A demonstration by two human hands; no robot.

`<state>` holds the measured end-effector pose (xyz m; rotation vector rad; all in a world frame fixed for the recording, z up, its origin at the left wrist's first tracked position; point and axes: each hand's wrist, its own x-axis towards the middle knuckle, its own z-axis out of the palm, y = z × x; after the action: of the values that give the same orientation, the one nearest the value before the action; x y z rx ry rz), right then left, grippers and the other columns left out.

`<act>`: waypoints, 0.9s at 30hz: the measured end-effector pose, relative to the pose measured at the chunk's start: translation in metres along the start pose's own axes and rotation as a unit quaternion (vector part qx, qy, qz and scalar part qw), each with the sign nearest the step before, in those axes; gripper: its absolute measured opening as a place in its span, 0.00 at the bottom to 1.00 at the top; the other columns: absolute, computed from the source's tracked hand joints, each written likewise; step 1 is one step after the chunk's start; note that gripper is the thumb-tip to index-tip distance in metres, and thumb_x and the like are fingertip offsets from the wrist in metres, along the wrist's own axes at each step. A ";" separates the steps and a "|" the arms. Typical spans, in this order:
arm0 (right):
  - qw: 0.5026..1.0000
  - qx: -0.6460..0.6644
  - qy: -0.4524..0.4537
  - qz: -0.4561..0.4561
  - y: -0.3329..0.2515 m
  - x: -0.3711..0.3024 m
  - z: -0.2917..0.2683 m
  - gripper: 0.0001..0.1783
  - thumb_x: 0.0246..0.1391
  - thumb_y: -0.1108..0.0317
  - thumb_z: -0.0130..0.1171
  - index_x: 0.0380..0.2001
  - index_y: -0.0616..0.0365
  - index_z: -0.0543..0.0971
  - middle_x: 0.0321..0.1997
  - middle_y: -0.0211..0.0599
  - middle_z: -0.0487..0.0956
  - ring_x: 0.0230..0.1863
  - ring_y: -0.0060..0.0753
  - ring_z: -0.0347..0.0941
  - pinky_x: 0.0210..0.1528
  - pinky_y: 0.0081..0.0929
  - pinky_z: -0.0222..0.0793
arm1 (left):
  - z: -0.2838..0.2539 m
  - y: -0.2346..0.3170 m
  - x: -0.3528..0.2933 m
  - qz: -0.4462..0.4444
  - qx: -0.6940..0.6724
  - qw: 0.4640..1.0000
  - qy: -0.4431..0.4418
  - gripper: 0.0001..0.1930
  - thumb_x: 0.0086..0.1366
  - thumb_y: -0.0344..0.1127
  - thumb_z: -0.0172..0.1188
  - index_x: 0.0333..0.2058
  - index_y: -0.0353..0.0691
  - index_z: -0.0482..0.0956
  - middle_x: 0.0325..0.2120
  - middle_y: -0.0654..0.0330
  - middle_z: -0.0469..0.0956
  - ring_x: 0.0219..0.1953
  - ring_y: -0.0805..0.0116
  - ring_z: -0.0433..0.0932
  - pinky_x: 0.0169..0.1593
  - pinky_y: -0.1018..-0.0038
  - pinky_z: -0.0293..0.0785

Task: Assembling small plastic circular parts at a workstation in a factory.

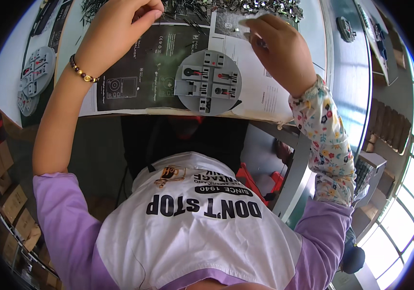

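Note:
A round grey fixture (180,93) lies at the table's near edge, with raised blocks that carry small black and red parts. My left hand (128,18) is beyond it to the left, beside a pile of thin dark strips (187,10). Its thumb and fingertips are closed together; what they hold, if anything, is hidden. My right hand (280,46) hovers to the right of the fixture, near a heap of small shiny metal pieces (277,7). Its fingers point left in a loose pinch, slightly blurred, and I cannot make out what is between them.
Printed sheets (134,67) cover the table under the fixture. More round grey fixtures (38,72) lie at the far left. A small grey part (346,29) sits on the surface at the right. Cardboard boxes (14,203) stand on shelving at the lower left.

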<state>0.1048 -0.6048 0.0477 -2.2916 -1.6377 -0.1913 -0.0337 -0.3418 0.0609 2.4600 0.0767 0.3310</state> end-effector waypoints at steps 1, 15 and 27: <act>1.000 -0.003 0.007 -0.011 0.005 0.003 0.010 0.08 0.54 0.73 0.63 0.39 0.55 0.82 0.37 0.35 0.80 0.36 0.44 0.79 0.38 0.35 0.77 | 0.001 -0.004 -0.001 -0.015 -0.008 1.000 0.002 0.05 0.59 0.25 0.64 0.33 0.34 0.77 0.28 0.54 0.76 0.31 0.53 0.75 0.41 0.61 0.74; 0.996 0.031 -0.037 0.069 -0.049 -0.072 -0.027 0.16 0.45 0.84 0.63 0.40 0.59 0.80 0.36 0.40 0.78 0.38 0.45 0.78 0.39 0.35 0.77 | 0.064 0.041 -0.049 0.212 -0.179 0.960 -0.026 0.09 0.54 0.21 0.70 0.35 0.40 0.85 0.34 0.64 0.80 0.40 0.65 0.77 0.41 0.72 0.74; 0.983 0.127 0.002 0.135 -0.046 -0.095 -0.017 0.13 0.52 0.81 0.64 0.42 0.64 0.79 0.33 0.38 0.78 0.28 0.34 0.75 0.36 0.28 0.75 | 0.076 0.045 -0.056 0.201 -0.064 0.977 0.035 0.09 0.50 0.26 0.72 0.30 0.44 0.84 0.31 0.67 0.76 0.38 0.63 0.73 0.42 0.69 0.72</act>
<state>0.0312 -0.6818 0.0447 -2.2787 -1.2481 0.0717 -0.0700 -0.4301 0.0184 2.3227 -0.4064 0.5770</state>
